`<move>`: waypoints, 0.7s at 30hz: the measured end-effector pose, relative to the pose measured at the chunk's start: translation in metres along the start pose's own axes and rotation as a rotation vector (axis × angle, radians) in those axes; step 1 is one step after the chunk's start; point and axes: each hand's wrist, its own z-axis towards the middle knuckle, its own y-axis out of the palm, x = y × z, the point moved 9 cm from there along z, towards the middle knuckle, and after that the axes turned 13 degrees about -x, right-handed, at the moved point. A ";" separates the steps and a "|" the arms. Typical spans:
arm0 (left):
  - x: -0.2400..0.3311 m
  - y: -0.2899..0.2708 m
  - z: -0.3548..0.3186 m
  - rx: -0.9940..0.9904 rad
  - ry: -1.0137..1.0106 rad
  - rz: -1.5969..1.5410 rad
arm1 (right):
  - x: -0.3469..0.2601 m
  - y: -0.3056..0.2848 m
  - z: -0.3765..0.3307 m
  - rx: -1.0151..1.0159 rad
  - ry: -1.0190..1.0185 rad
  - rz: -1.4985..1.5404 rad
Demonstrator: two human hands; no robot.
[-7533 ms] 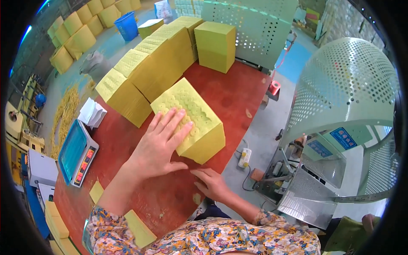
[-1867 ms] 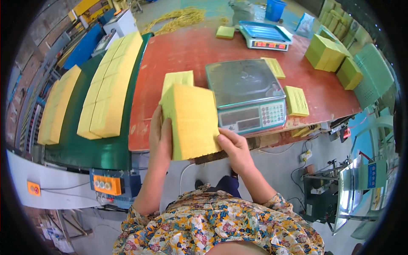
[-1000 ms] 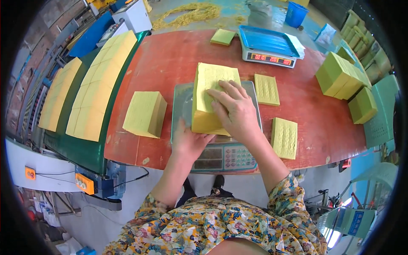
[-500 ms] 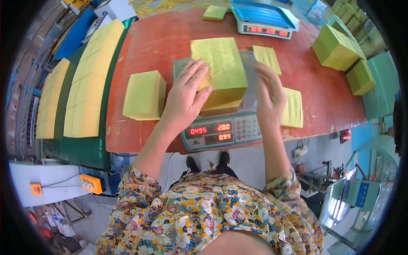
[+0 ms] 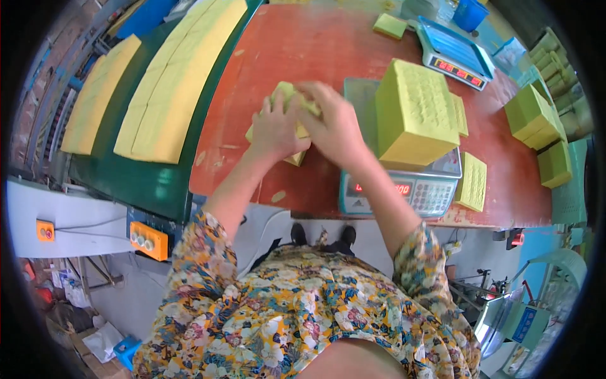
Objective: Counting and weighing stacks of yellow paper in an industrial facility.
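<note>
Now leaves tall yellow block (image 5: 413,114) on scale (image 5: 435,197), right of fingers; bends fingers of left hand (image 5: 274,131) and right hand (image 5: 338,123) over smaller yellow stack (image 5: 285,90) directly beneath, can't tell if gripped tight; means a switch from block to stack

A rough, reddish-brown wall (image 5: 49,79) rises at the upper left of the frame. In front of me, a scuffed red table (image 5: 315,54) fills the middle, with a green bench (image 5: 154,180) along its left side. Grey floor (image 5: 492,259) shows below. A blue bin (image 5: 470,14) stands upper right. At lower right, bright light glares beside a pale green machine (image 5: 521,322).
</note>
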 end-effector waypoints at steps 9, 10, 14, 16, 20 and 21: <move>-0.023 -0.057 -0.121 -0.083 0.525 0.144 | 0.080 0.122 0.001 -0.763 0.240 -0.018; -0.034 -0.047 -0.138 -0.093 0.517 0.133 | 0.074 0.126 -0.013 -0.777 0.245 -0.012; -0.131 0.057 -0.215 0.041 -0.298 -1.354 | 0.061 0.111 -0.053 -0.507 0.472 0.162; -0.111 0.130 -0.238 -0.196 -0.544 -2.013 | 0.059 0.106 -0.065 -0.395 0.536 0.120; -0.080 0.136 -0.235 -0.234 -0.397 -2.232 | 0.034 0.127 -0.079 -0.470 0.528 -0.047; -0.080 0.138 -0.236 -0.239 -0.349 -2.355 | 0.035 0.136 -0.085 -0.477 0.546 -0.041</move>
